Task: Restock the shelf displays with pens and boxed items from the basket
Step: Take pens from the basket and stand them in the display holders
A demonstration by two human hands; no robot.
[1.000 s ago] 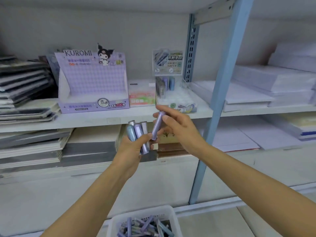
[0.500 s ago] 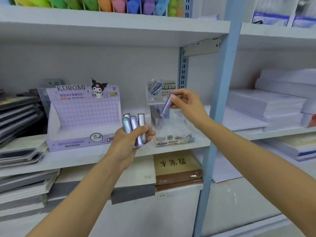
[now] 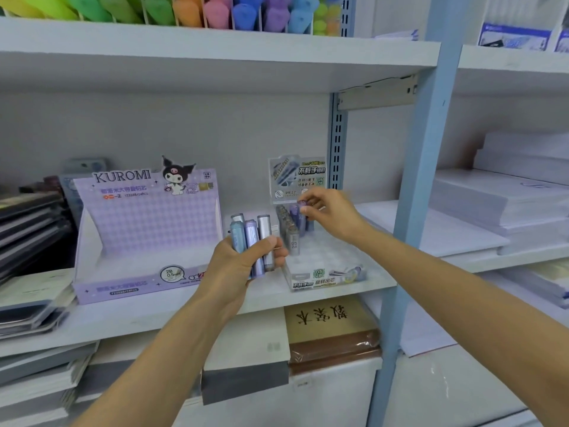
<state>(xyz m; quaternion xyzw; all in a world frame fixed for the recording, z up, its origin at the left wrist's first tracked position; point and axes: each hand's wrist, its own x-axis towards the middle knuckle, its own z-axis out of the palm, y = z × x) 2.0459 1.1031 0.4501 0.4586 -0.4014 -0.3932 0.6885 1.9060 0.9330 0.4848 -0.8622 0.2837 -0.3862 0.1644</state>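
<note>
Left hand, centre frame, arm reaching up from lower left, thumb across the front. Its grip is clamped on a bundle of tubes, held upright in front of the shelf. Right hand, arm coming in from lower right, wrist bent and fingers pointing left. Its grip pinches the top of a purple tube, which stands in the back of the clear display tray beside a row of grey tubes. Kuromi display box sits left of the hands on the same shelf.
</note>
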